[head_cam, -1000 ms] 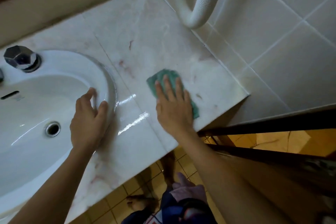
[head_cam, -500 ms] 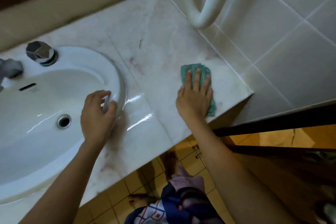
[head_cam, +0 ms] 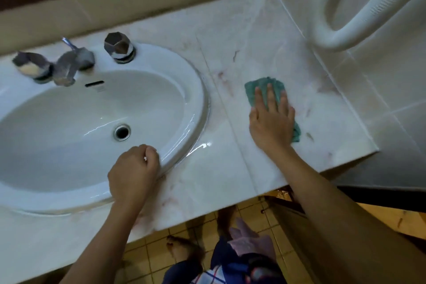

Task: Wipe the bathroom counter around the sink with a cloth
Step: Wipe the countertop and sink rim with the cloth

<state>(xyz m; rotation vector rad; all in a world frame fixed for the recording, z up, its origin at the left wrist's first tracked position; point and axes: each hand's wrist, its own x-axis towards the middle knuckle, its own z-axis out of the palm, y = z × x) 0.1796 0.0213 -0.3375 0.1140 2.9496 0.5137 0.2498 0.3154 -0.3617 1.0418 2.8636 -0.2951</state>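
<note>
A green cloth [head_cam: 258, 86] lies flat on the pale marble counter [head_cam: 230, 168], to the right of the sink. My right hand [head_cam: 272, 122] presses down on the cloth with its fingers spread, covering most of it. The white oval sink [head_cam: 198, 90] is set into the counter's left part. My left hand [head_cam: 133, 173] rests on the sink's front right rim, fingers curled and nothing in it.
Chrome tap and two knobs [head_cam: 118, 47] stand behind the basin. A white corrugated hose [head_cam: 359, 11] hangs against the tiled wall [head_cam: 380, 90] at the right. The counter ends at a right edge [head_cam: 359, 152]. Yellow floor tiles and bare feet [head_cam: 182, 246] show below.
My right hand has slid the cloth back to the left, away from the counter's right edge. My left hand's fingers have curled into a fist on the sink rim.
</note>
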